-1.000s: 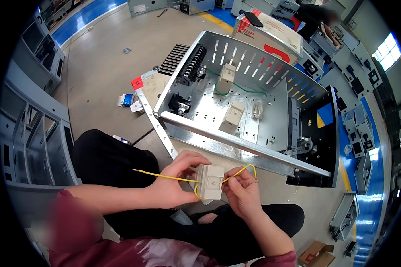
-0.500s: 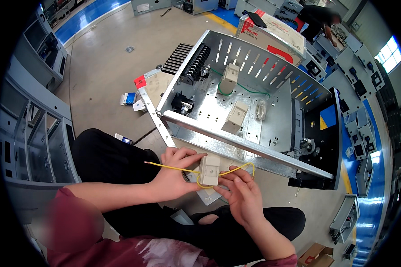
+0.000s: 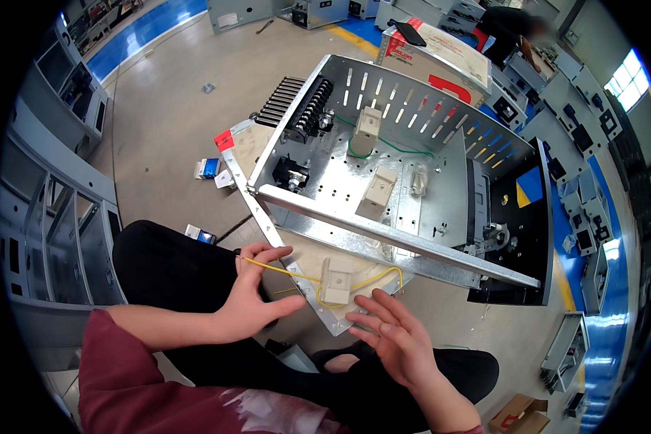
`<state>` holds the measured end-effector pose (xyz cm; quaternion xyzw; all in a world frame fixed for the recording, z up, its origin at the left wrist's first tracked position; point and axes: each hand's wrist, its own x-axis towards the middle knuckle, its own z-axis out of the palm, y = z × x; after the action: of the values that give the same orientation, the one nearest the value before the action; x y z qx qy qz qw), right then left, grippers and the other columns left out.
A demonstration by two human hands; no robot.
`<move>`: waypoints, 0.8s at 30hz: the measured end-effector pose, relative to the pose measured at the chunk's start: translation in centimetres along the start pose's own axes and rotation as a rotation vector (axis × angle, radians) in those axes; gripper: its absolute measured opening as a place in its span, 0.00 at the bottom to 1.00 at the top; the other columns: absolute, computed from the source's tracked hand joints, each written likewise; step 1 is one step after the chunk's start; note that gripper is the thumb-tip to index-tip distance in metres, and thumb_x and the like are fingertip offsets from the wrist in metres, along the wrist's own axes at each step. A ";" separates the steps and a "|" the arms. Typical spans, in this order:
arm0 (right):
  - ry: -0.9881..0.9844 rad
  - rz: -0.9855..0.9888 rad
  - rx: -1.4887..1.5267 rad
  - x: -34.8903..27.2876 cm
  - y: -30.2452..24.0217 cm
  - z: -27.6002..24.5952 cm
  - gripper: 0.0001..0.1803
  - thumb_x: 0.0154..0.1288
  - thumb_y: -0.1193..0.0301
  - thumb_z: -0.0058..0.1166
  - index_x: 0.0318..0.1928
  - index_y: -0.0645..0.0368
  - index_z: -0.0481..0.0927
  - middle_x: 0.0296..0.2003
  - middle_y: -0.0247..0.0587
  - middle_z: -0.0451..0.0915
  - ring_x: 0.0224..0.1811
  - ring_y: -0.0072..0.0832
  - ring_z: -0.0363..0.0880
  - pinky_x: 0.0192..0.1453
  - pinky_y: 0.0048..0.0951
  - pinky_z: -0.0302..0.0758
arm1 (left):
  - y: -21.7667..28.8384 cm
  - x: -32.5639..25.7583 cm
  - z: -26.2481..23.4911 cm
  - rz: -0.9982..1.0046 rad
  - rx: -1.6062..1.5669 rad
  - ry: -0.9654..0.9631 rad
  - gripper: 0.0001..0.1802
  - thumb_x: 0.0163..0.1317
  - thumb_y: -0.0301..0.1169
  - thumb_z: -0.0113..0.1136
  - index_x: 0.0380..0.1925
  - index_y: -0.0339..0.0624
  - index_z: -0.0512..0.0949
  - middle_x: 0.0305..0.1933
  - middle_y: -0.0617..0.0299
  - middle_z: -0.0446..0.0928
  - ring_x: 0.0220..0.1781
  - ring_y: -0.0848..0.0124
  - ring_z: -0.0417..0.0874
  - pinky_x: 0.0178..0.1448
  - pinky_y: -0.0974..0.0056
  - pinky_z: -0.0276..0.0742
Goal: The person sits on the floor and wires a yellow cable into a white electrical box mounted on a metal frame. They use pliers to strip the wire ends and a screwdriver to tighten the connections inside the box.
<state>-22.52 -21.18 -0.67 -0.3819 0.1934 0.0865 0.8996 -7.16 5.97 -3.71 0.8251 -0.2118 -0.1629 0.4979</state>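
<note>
A cream rectangular block (image 3: 335, 281) sits on the near corner of a wooden board (image 3: 307, 253) with a metal edge. A yellow wire (image 3: 376, 277) runs out from both sides of it and loops around its lower end. My left hand (image 3: 257, 300) is open to the left of the block, thumb and fingers apart, its fingertips by the wire's left end; whether they touch it I cannot tell. To the block's lower right, my right hand (image 3: 398, 336) is open with fingers spread, holding nothing.
Beyond the board stands an open metal enclosure (image 3: 405, 239) with two similar cream blocks (image 3: 367, 132), a green wire (image 3: 398, 146) and a black terminal strip (image 3: 311, 108). A box (image 3: 441, 58) carries a phone (image 3: 410, 33). Another person (image 3: 510, 32) is at the far right.
Both hands have let go of the block and drawn apart; the left moved left, the right slightly down. The block now rests unheld on the board with the wire around it.
</note>
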 end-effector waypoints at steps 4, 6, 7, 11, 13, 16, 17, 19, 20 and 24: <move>-0.078 0.046 -0.241 -0.6 0.4 -1.7 0.26 0.87 0.75 0.49 0.79 0.67 0.67 0.69 0.55 0.79 0.69 0.42 0.85 0.77 0.44 0.80 | -0.4 -0.3 -1.2 -0.286 -0.774 0.072 0.15 0.85 0.40 0.57 0.59 0.41 0.79 0.44 0.63 0.76 0.41 0.76 0.74 0.43 0.70 0.73; -0.128 0.055 -0.321 -1.2 0.8 -2.2 0.20 0.88 0.74 0.49 0.73 0.66 0.73 0.61 0.48 0.83 0.64 0.36 0.87 0.73 0.39 0.82 | -0.7 0.2 -2.0 -0.282 -0.894 0.091 0.15 0.87 0.42 0.55 0.53 0.41 0.79 0.39 0.64 0.76 0.36 0.75 0.74 0.42 0.68 0.70; -0.156 0.062 -0.361 -1.4 1.0 -2.3 0.18 0.89 0.74 0.49 0.71 0.65 0.76 0.58 0.45 0.85 0.61 0.32 0.88 0.72 0.36 0.82 | -0.7 0.3 -2.2 -0.290 -0.915 0.099 0.14 0.87 0.41 0.55 0.53 0.41 0.79 0.37 0.64 0.76 0.36 0.75 0.74 0.42 0.68 0.70; -0.141 0.167 -0.599 -2.1 1.0 -0.5 0.14 0.87 0.69 0.56 0.65 0.61 0.82 0.54 0.41 0.87 0.57 0.28 0.87 0.61 0.30 0.84 | -0.8 0.3 -3.0 -0.313 -0.956 0.120 0.13 0.88 0.39 0.53 0.52 0.41 0.80 0.34 0.64 0.77 0.35 0.74 0.75 0.42 0.67 0.70; -0.202 0.128 -0.860 -1.9 0.5 0.3 0.14 0.87 0.69 0.58 0.64 0.61 0.82 0.53 0.42 0.86 0.53 0.27 0.88 0.58 0.29 0.84 | -1.1 0.3 -3.3 -0.321 -0.951 0.126 0.12 0.88 0.38 0.54 0.53 0.40 0.80 0.34 0.64 0.78 0.36 0.74 0.76 0.42 0.67 0.71; -0.234 0.069 -1.052 -2.0 1.2 0.8 0.14 0.85 0.67 0.60 0.62 0.61 0.83 0.50 0.45 0.86 0.48 0.32 0.90 0.55 0.32 0.85 | -1.6 0.7 -3.4 -0.345 -0.917 0.139 0.11 0.87 0.36 0.55 0.54 0.39 0.79 0.34 0.64 0.78 0.36 0.74 0.77 0.42 0.67 0.71; -0.248 0.038 -1.119 -2.0 1.4 0.8 0.14 0.85 0.67 0.60 0.62 0.61 0.83 0.50 0.45 0.87 0.49 0.32 0.91 0.56 0.32 0.85 | -1.5 0.9 -3.5 -0.360 -0.892 0.143 0.11 0.86 0.36 0.56 0.54 0.40 0.79 0.34 0.64 0.77 0.35 0.73 0.76 0.42 0.66 0.71; -0.273 -0.007 -1.215 -1.9 1.8 0.7 0.15 0.84 0.66 0.61 0.61 0.61 0.84 0.51 0.46 0.87 0.50 0.35 0.91 0.57 0.34 0.85 | -1.5 1.0 -3.7 -0.389 -0.875 0.150 0.10 0.84 0.34 0.56 0.54 0.39 0.79 0.35 0.64 0.77 0.35 0.73 0.77 0.42 0.66 0.71; -0.284 -0.021 -1.245 -1.8 1.9 0.7 0.15 0.83 0.65 0.61 0.61 0.61 0.84 0.51 0.47 0.87 0.50 0.38 0.91 0.57 0.36 0.85 | -1.6 0.9 -4.0 -0.402 -0.884 0.153 0.10 0.84 0.33 0.56 0.55 0.38 0.79 0.36 0.63 0.78 0.36 0.73 0.77 0.42 0.66 0.71; -0.312 -0.129 -1.410 -1.7 2.5 0.7 0.17 0.81 0.63 0.63 0.61 0.61 0.84 0.52 0.50 0.87 0.54 0.47 0.89 0.60 0.41 0.85 | -2.0 0.8 -4.6 -0.403 -0.959 0.175 0.11 0.82 0.35 0.56 0.55 0.42 0.76 0.37 0.64 0.75 0.37 0.70 0.76 0.42 0.63 0.70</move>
<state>-24.59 -18.97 -1.14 -0.8651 -0.0617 0.1910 0.4596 -3.85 9.86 -3.42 0.5393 0.0918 -0.2647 0.7941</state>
